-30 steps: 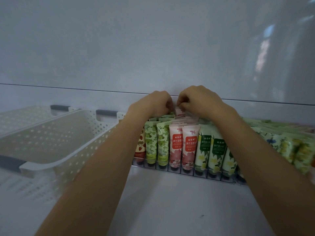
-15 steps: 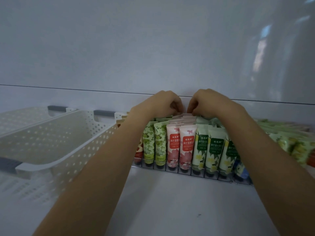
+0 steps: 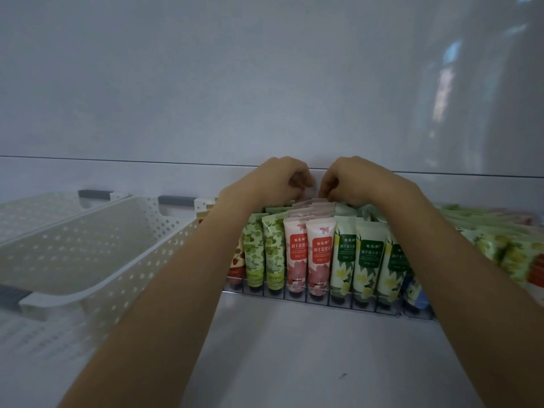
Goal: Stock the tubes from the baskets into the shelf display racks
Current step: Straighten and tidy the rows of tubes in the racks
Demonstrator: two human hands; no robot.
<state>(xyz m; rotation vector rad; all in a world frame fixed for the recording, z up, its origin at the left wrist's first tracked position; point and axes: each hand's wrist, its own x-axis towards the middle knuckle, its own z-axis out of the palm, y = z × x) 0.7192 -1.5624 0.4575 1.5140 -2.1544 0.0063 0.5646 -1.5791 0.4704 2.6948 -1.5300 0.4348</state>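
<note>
A wire display rack [image 3: 365, 310] on the white shelf holds rows of upright tubes: red strawberry [image 3: 237, 262], green leaf [image 3: 265, 254], pink flower [image 3: 309, 254], and white-green flower [image 3: 357, 257]. My left hand [image 3: 273, 184] and my right hand [image 3: 356, 179] meet at the back of the pink rows, knuckles up. Their curled fingertips pinch the crimped top edge of the rearmost pink tube [image 3: 312, 200]. The fingertips themselves are mostly hidden behind the knuckles.
Two white perforated baskets with grey handles stand left of the rack, the nearer one [image 3: 97, 290] showing no tubes, the farther one [image 3: 35, 213] behind it. More green and yellow tubes [image 3: 506, 248] lie to the right. The white back wall rises close behind the rack.
Both hands have stayed at the back of the pink rows. A small gap has opened between them and they have settled lower onto the tube tops.
</note>
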